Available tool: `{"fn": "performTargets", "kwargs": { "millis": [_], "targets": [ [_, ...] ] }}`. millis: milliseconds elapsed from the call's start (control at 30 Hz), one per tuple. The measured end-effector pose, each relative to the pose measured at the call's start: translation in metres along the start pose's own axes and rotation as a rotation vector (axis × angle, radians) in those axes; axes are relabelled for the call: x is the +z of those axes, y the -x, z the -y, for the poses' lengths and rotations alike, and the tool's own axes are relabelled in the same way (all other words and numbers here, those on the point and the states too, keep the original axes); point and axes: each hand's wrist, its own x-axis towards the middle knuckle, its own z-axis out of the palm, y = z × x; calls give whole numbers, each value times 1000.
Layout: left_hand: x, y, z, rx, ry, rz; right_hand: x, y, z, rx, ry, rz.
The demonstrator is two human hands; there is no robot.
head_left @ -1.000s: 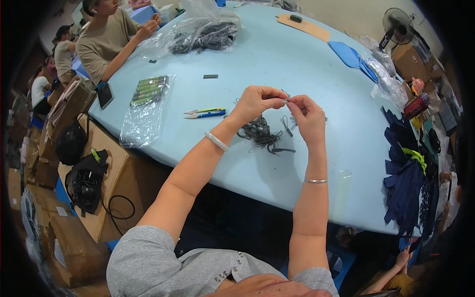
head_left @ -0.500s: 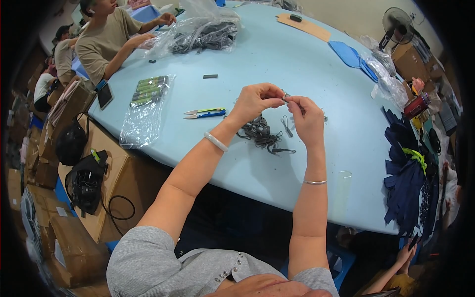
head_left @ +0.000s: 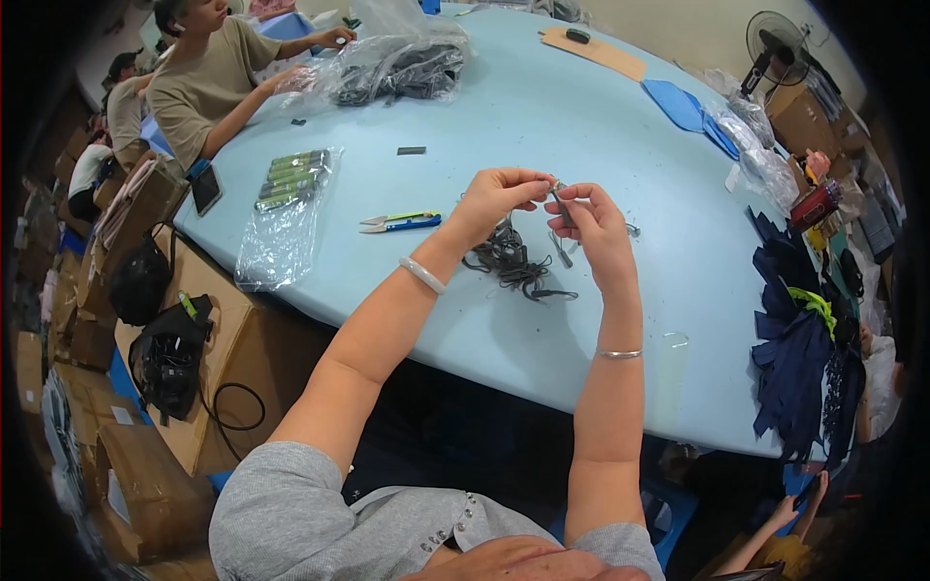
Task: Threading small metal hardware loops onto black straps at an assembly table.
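My left hand [head_left: 496, 203] and my right hand [head_left: 598, 228] meet above the blue table, both closed in a pinch. Between their fingertips is a dark grey cord zipper pull [head_left: 560, 205], its slim tab hanging by the right fingers. Something small and shiny shows at the left fingertips, too small to name. Below my hands lies a tangled pile of dark grey cord pulls [head_left: 511, 259]. One loose cord pull [head_left: 564, 255] rests just right of the pile. Small metal bits [head_left: 633, 229] lie beyond my right wrist, partly hidden by it.
Blue-handled thread snips [head_left: 402, 222] lie left of the pile, near a clear bag of green-printed packets [head_left: 291, 179] and a phone [head_left: 205, 189]. Dark navy strips [head_left: 790, 339] cover the right edge. Across the table, a person [head_left: 218, 82] handles a plastic bag of dark pieces [head_left: 402, 73].
My right fingers have turned and opened out a little, so the pull's dark tab now shows. Left hand stays almost in place. The person across the table has shifted a hand slightly.
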Motion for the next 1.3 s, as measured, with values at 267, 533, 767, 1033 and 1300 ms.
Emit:
{"fn": "performTargets", "kwargs": {
  "millis": [267, 533, 767, 1033, 1300],
  "targets": [
    [0, 0, 2, 75, -88, -42, 0, -1, -5, -69, 11, 12],
    [4, 1, 1, 100, -114, -34, 5, -6, -16, -204, 225, -126],
    [6, 2, 3, 111, -116, -28, 9, -4, -13, -272, 392, -187],
    [10, 3, 4, 134, -135, -13, 6, -3, -13, -296, 385, -232],
    [13, 2, 10, 243, -231, 40, 6, 0, -6, -183, 364, -237]
  ]
}}
